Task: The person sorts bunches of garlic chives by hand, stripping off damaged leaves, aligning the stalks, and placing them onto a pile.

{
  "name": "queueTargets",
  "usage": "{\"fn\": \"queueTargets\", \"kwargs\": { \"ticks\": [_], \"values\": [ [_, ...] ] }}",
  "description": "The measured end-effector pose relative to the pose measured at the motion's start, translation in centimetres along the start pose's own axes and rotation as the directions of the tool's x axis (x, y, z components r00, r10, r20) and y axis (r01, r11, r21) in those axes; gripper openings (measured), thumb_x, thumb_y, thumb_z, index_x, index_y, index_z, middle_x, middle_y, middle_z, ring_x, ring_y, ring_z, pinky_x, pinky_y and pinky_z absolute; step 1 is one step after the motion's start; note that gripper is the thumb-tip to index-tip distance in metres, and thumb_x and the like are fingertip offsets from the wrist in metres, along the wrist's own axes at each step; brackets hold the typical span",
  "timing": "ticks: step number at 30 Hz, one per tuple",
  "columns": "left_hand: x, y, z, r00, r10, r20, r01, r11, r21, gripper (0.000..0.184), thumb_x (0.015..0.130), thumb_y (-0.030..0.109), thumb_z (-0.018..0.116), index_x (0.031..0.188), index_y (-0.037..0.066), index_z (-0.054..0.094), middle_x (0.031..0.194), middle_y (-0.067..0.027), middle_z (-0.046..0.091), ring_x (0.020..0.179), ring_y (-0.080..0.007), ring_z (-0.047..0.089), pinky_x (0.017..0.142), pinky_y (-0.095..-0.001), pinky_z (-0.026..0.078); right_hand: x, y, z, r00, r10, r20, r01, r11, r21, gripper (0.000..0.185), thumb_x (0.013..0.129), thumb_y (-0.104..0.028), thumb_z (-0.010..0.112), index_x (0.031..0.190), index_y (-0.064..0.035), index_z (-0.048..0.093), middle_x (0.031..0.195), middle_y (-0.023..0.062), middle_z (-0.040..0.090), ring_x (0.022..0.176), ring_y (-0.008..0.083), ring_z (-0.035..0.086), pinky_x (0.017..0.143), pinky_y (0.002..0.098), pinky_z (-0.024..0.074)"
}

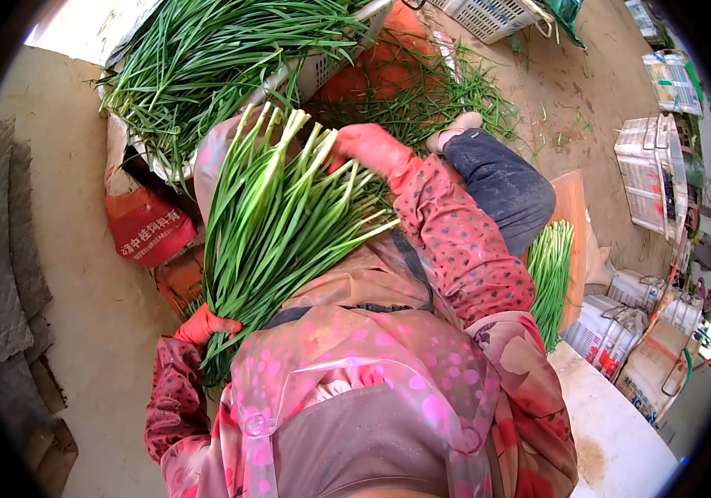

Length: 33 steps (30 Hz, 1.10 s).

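Note:
A loose bunch of long green stalks (pixel 276 207) with pale ends lies across my lap, the pale ends pointing up and to the right. My left hand (pixel 207 325), in a red glove, is wrapped round the leafy end at the lower left. Near the pale ends is my right hand (pixel 369 151), also gloved in red; its fingers are bent against the stalks, partly hidden and slightly blurred, so what they grip is unclear. A big heap of similar green stalks (pixel 206 66) fills a white crate (pixel 314 76) at the top left.
Loose stalks (pixel 463 100) litter the floor beyond my right arm. A neat bundle (pixel 550 278) lies by an orange board (pixel 573 249) on the right. White crates (pixel 650 170) stand along the far right. A red bag (pixel 146 226) lies at the left, beside a pale wall (pixel 90 249).

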<state>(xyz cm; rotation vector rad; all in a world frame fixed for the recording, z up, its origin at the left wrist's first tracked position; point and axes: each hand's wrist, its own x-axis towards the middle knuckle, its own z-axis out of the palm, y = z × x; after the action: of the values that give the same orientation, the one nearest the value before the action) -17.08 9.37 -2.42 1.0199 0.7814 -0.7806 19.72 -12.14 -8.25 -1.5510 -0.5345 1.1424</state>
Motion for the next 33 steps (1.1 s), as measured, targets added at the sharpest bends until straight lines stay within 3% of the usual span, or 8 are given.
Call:
{"fn": "queueTargets", "kwargs": {
  "ticks": [6, 13, 15, 20, 21, 23, 25, 33],
  "values": [
    [0.1, -0.7, -0.1, 0.999, -0.030, -0.029, 0.029, 0.998, -0.061, 0.048, 0.066, 0.009, 0.075, 0.112, 0.003, 0.062, 0.087, 0.0003, 0.063, 0.076, -0.0130, 0.057, 0.068, -0.0274, 0.046, -2.2, 0.9, -10.9, 0.748, 0.269, -0.607, -0.106, 0.951, 0.291, 0.023, 0.089, -0.013, 0.050, 0.104, 0.0017, 0.059, 0.089, 0.0177, 0.066, 0.074, 0.0262, 0.067, 0.064, 0.0330, 0.0563],
    [0.1, 0.3, 0.4, 0.999, -0.028, -0.040, 0.028, 1.000, 0.001, 0.044, 0.066, 0.009, 0.075, 0.108, 0.003, 0.064, 0.089, -0.0005, 0.064, 0.076, -0.0130, 0.058, 0.068, -0.0277, 0.046, -0.7, -3.3, 0.4, 0.931, -0.330, 0.159, 0.357, 0.914, -0.193, 0.037, 0.079, -0.016, 0.071, 0.114, -0.0122, 0.063, 0.109, 0.0024, 0.064, 0.098, 0.0147, 0.060, 0.083, 0.0311, 0.0494],
    [0.1, -0.5, 0.1, 0.999, -0.028, -0.040, 0.029, 0.999, 0.027, 0.045, 0.066, 0.008, 0.074, 0.110, 0.003, 0.064, 0.089, -0.0006, 0.065, 0.076, -0.0130, 0.058, 0.068, -0.0277, 0.046, 0.2, -4.0, 3.1, 0.996, -0.089, 0.030, 0.093, 0.881, -0.463, 0.026, 0.078, -0.018, 0.071, 0.103, -0.0102, 0.068, 0.099, 0.0059, 0.066, 0.091, 0.0174, 0.062, 0.080, 0.0306, 0.0492],
    [0.8, -2.7, -0.9, 0.999, -0.017, -0.035, 0.015, 0.998, -0.055, 0.054, 0.066, 0.008, 0.074, 0.118, 0.003, 0.060, 0.100, -0.0014, 0.066, 0.086, -0.0140, 0.061, 0.079, -0.0300, 0.049, 1.9, 0.2, 2.2, 0.887, -0.400, -0.232, 0.204, 0.789, -0.580, 0.022, 0.074, -0.027, 0.065, 0.091, -0.0130, 0.069, 0.079, 0.0103, 0.066, 0.080, 0.0336, 0.062, 0.072, 0.0430, 0.0494],
    [1.0, -3.0, -1.1, 1.000, -0.001, -0.025, 0.000, 0.998, -0.060, 0.055, 0.066, 0.008, 0.075, 0.119, 0.003, 0.060, 0.103, -0.0018, 0.066, 0.089, -0.0143, 0.061, 0.082, -0.0306, 0.049, 2.8, 1.7, -0.4, 0.719, -0.695, -0.020, 0.361, 0.398, -0.843, 0.018, 0.075, -0.022, 0.063, 0.088, -0.0101, 0.067, 0.076, 0.0078, 0.065, 0.078, 0.0301, 0.063, 0.069, 0.0408, 0.0501],
    [1.0, -2.7, -1.2, 0.999, -0.024, -0.028, 0.023, 0.999, -0.039, 0.057, 0.067, 0.008, 0.075, 0.121, 0.003, 0.059, 0.106, -0.0021, 0.065, 0.092, -0.0145, 0.061, 0.085, -0.0310, 0.048, 1.4, 0.6, -4.0, 0.827, -0.289, -0.482, 0.044, 0.888, -0.457, 0.018, 0.087, -0.024, 0.058, 0.086, -0.0077, 0.066, 0.078, 0.0061, 0.069, 0.073, 0.0200, 0.065, 0.066, 0.0335, 0.0498],
    [0.7, -2.6, -1.2, 0.998, -0.062, -0.030, 0.061, 0.998, -0.014, 0.059, 0.067, 0.008, 0.076, 0.123, 0.002, 0.058, 0.109, -0.0024, 0.065, 0.094, -0.0147, 0.061, 0.087, -0.0313, 0.048, -0.5, -1.3, -6.5, 0.826, -0.204, -0.526, -0.117, 0.850, -0.514, 0.026, 0.090, -0.030, 0.058, 0.087, -0.0050, 0.066, 0.076, 0.0071, 0.068, 0.066, 0.0168, 0.063, 0.064, 0.0307, 0.0491],
    [0.9, -1.8, -0.5, 1.000, 0.008, -0.013, -0.008, 1.000, -0.021, 0.062, 0.067, 0.007, 0.075, 0.126, 0.002, 0.055, 0.116, -0.0033, 0.062, 0.101, -0.0151, 0.059, 0.090, -0.0321, 0.047, -1.3, -4.1, 4.7, 0.998, 0.057, -0.031, -0.059, 0.995, -0.077, 0.022, 0.086, -0.022, 0.064, 0.099, -0.0042, 0.066, 0.075, 0.0026, 0.066, 0.049, 0.0102, 0.055, 0.045, 0.0244, 0.0436]
  ]
}}
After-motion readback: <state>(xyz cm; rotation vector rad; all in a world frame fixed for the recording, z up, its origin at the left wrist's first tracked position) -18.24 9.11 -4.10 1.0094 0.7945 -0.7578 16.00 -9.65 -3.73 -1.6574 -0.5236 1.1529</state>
